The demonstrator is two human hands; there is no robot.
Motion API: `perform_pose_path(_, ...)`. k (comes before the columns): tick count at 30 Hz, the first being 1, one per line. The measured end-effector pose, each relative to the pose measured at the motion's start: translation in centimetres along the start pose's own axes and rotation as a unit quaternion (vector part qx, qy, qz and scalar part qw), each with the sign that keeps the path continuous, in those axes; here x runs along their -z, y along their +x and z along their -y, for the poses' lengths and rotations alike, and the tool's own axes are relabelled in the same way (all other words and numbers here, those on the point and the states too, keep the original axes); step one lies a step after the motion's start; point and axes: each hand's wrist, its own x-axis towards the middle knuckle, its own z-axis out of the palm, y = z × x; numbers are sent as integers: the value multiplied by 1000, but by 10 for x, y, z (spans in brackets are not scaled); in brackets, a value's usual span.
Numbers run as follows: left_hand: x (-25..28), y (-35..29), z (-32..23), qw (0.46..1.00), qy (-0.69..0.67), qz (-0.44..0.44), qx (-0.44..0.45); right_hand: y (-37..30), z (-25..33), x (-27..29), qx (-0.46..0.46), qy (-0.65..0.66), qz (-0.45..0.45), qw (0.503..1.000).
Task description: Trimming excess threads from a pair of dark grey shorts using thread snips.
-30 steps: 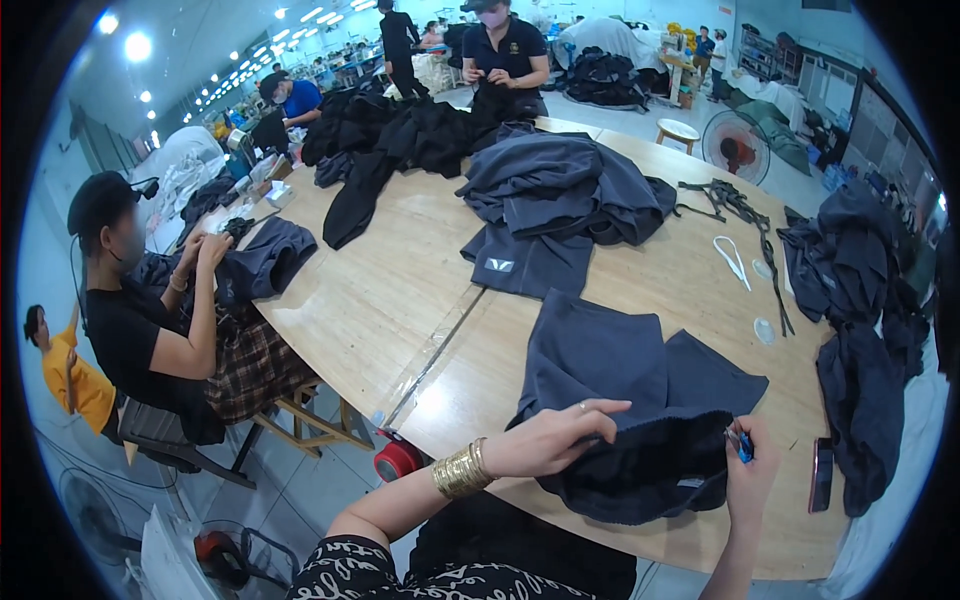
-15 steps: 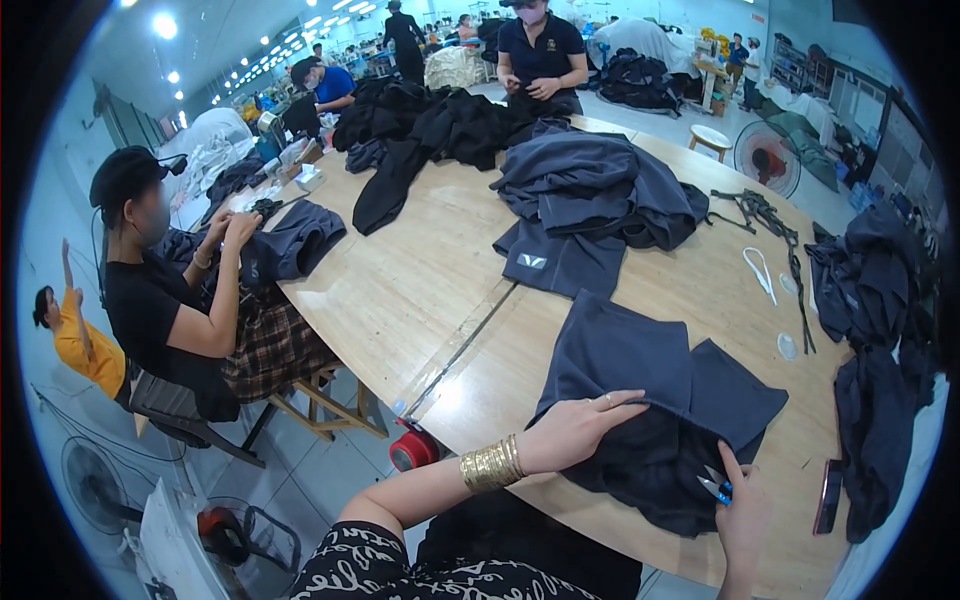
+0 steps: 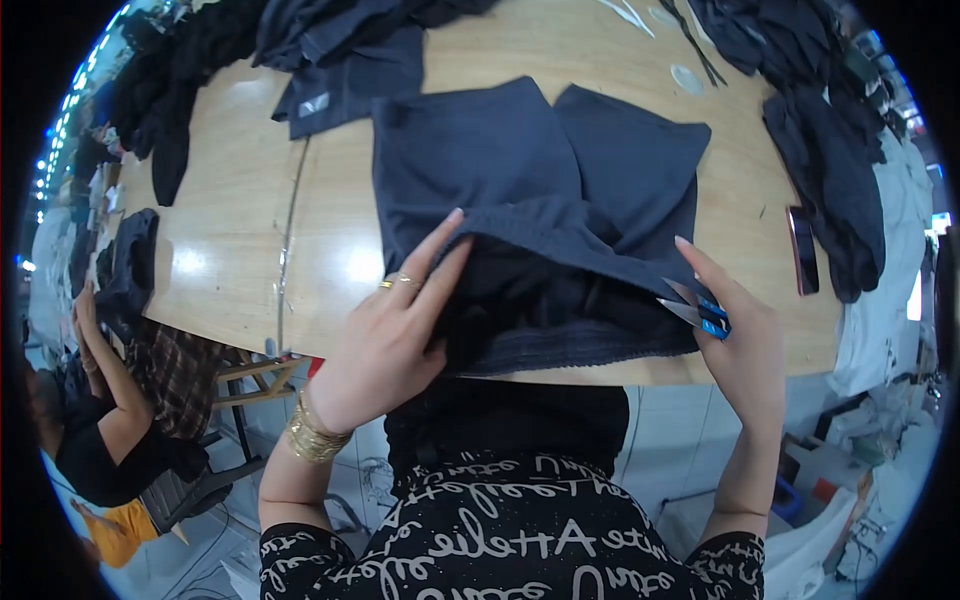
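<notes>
Holding snips point(image 3: 712, 318), garment point(image 3: 540, 225) — inside murky

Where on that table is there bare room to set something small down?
Bare tabletop shows on both sides of the dark seam line, left of the spread dark garment. A narrower patch lies between that garment and the phone. It's crowded at the far side, under piled clothes, and along the right edge, under more garments.
</notes>
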Motion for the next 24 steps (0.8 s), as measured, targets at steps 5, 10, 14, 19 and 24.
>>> perform_pose_path(5, -10, -6, -1, 998, -15, 59, 25, -8, -2, -5, -67, 2, 33, 997)
perform_pose_path(10, -23, -5, -2, 995, -24, 96, 24, -10, -7, -21, -76, -9, 37, 996)
perform_pose_path(14, -33, -2, 0, 994, -35, 104, 25, -10, -12, -35, -69, -33, 24, 997)
perform_pose_path(19, -43, -5, 5, 998, -23, 65, 1, -11, -13, -43, -35, -45, 16, 998)
perform_pose_path(24, -40, -8, 15, 993, -109, 34, 9, -14, -14, -42, -29, -51, 38, 998)
